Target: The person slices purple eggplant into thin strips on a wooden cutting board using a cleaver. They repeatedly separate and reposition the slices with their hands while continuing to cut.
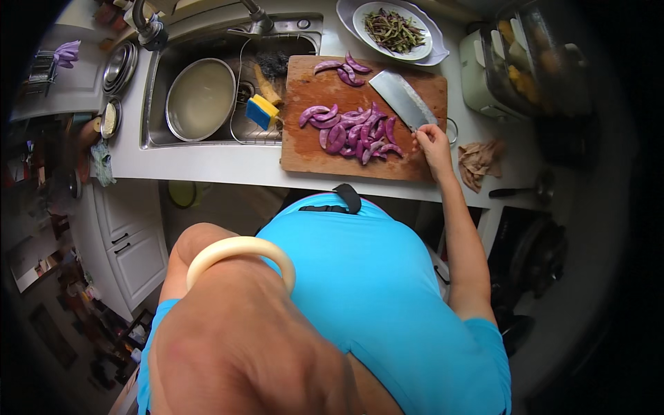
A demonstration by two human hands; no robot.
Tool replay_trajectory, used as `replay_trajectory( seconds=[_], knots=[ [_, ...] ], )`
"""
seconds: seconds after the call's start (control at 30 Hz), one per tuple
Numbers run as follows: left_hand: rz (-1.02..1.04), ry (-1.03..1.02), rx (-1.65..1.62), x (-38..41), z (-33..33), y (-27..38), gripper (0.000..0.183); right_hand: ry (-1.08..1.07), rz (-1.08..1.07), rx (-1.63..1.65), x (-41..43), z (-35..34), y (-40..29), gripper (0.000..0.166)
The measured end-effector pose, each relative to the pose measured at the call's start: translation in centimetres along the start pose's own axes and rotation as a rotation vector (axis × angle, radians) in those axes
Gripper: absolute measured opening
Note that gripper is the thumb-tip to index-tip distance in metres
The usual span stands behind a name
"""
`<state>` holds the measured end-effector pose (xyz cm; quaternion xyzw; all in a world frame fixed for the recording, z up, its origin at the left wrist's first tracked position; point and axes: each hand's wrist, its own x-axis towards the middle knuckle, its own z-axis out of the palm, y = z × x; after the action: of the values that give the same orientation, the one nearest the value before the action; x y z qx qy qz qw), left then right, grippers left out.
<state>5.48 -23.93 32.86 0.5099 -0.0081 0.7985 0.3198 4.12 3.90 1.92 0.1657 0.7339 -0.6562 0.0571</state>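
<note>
My right hand [434, 148] is closed at the near end of a cleaver [402, 98], covering its handle; the broad blade lies over the right side of a wooden cutting board [311, 161]. Purple bean pods [358, 129] are heaped left of the blade, and a few more pods [345, 71] lie apart near the far edge. Close to the camera is my left hand [244, 332], raised and blurred, with a cream bangle [241, 246] at the wrist. Its fingers are hidden, so whether it holds anything cannot be told.
Left of the board, a sink [150, 124] holds a metal basin [199, 101] of cloudy water and a wire rack with a sponge [262, 111]. A plate of shredded vegetable trimmings [394, 31] stands behind the board. To the right are containers [477, 78] and a crumpled cloth [478, 162].
</note>
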Motion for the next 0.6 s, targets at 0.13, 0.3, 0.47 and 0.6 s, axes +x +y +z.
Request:
replay_trajectory(
  seconds=[0.13, 0.3, 0.47, 0.6],
  knots=[
    [-0.008, -0.027, -0.033, 0.1, -0.2, -0.9, 0.011, 0.047, -0.171, -0.279, 0.7, -0.4, 1.2, 0.007],
    [-0.023, -0.048, -0.06, 0.0, 0.0, -2.1, 0.011, 0.015, -0.59, -0.92, 2.4, 0.9, 0.5, 0.013],
    [-0.014, -0.044, -0.06, 0.3, 0.6, -2.8, 0.012, -0.174, -0.559, -1.248, 3.4, 2.1, -0.4, 0.01],
    [-0.006, -0.044, -0.054, 0.5, 1.1, -3.3, 0.013, -0.275, -0.577, -1.35, 4.1, 2.2, -0.7, 0.01]
  ],
)
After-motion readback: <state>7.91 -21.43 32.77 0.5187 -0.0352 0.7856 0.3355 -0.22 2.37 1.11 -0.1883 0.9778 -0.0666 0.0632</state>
